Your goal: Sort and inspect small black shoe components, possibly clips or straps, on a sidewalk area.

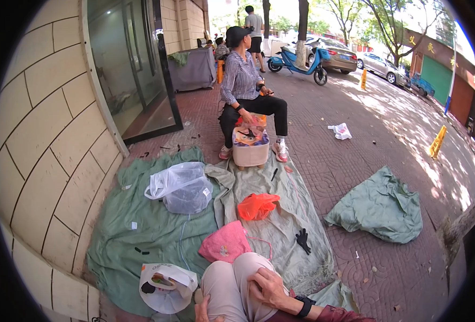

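Right grip (268, 287) slack atop beige trousers (220, 287), pink bag (225, 242) just beyond them.

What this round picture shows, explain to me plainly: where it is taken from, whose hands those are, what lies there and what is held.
There is no machine here. A camera worn on a person's head looks down; its fisheye lens makes the picture round and bends straight edges. The hands at the bottom are the wearer's own. The right hand rests on the light trousers; the left hand, partly cut off, is beside the leg. I see nothing held in either.

Spread on the ground are a green sheet and a paler sheet. On them lie a clear plastic bag, a red bag, a pink cloth item and a black glove. Opposite sits another person.
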### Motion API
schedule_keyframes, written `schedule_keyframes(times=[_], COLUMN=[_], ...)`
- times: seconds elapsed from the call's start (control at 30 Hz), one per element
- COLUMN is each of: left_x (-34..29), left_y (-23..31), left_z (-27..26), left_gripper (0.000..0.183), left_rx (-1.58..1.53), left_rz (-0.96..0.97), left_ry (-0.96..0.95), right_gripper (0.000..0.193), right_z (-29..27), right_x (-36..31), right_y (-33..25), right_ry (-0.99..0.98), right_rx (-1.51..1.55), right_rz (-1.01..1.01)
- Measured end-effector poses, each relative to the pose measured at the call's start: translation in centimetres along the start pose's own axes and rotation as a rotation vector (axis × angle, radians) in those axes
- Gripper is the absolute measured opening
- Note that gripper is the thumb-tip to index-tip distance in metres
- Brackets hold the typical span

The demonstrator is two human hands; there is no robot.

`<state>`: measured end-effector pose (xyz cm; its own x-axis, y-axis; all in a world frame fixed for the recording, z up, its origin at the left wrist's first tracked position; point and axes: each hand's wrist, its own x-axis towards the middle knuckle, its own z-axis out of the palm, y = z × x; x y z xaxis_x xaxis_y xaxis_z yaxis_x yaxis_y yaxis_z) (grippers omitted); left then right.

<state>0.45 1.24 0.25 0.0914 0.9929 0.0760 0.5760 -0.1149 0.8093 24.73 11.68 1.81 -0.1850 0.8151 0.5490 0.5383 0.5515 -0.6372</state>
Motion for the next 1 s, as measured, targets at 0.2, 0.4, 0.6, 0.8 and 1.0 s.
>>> schedule_keyframes(times=[0.2,0.4,0.6,0.8,1.0], left_x=[0.0,-0.4,-0.7,-1.0,-0.5], left_y=[0.5,-0.2,-1.4,-1.9,-1.1], left_z=[0.0,0.1,0.5,0.5,-0.6], left_gripper=[0.075,0.079,0.079,0.080,0.078], left_rx=[-0.051,0.005,-0.086,-0.047,-0.008], left_rz=[-0.039,0.007,-0.019,-0.034,-0.048], left_ry=[0.000,0.041,0.011,0.006,-0.007], right_gripper=[0.014,0.018,0.018,0.019,0.020], right_z=[0.2,-0.1,0.1,0.9,1.2], right_x=[-0.2,-0.1,0.8,0.9,1.0], right_y=[0.0,-0.5,-2.0,-2.2,-2.3], right_ry=[0.008,-0.028,-0.042,-0.030,-0.053], right_rx=[-0.023,-0.034,-0.085,-0.085,-0.129], right_rz=[-0.002,0.016,0.042,0.033,0.027])
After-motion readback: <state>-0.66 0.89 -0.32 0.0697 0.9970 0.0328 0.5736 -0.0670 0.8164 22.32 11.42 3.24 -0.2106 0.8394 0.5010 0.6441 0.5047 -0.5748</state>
